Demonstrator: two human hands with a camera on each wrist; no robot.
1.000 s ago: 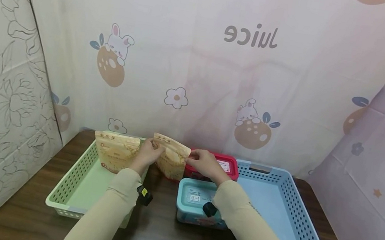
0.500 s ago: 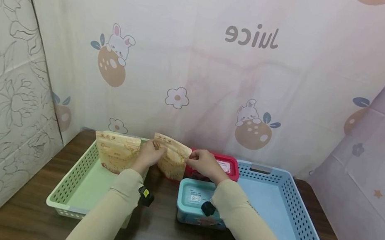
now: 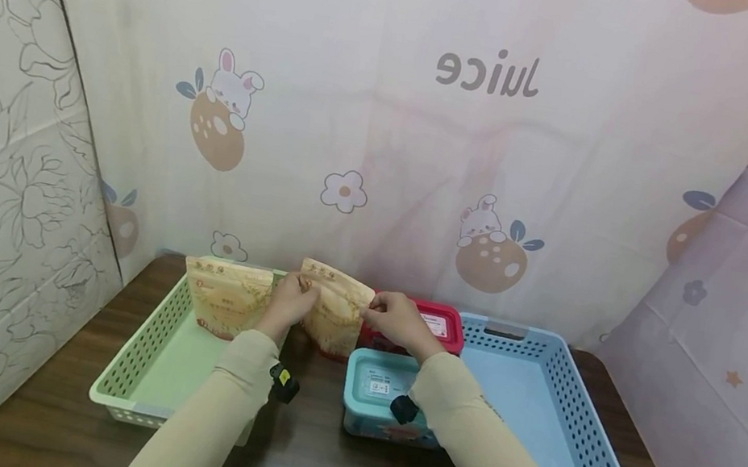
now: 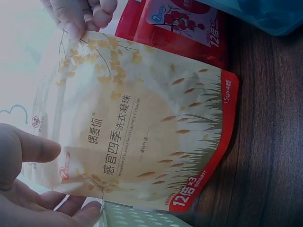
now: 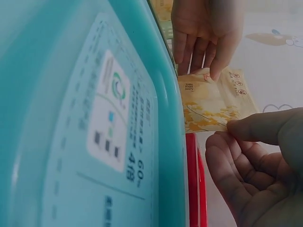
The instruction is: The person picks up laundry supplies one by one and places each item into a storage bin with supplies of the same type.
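A yellow laundry-capsule pouch (image 3: 337, 313) with a red bottom edge stands between my two hands at the back of the table. My left hand (image 3: 289, 306) pinches its left side near the top, thumb on the printed front in the left wrist view. The right hand (image 3: 400, 321) pinches the opposite top corner between thumb and fingers, as the right wrist view also shows. Left of them, a matching pouch (image 3: 224, 300) leans upright inside the green basket (image 3: 125, 370). Printed ginkgo leaves and grasses cover the pouch front (image 4: 128, 127).
Behind the right hand is a red lidded box (image 3: 451, 323), partly hidden. A teal lidded box (image 3: 365, 359) sits in front of it, below the right wrist. To the right lies a blue perforated basket (image 3: 537, 406). A printed curtain (image 3: 403, 140) hangs behind the table.
Hardly anything differs: both hands keep their grip on the pouch, which has shifted very slightly to the right.
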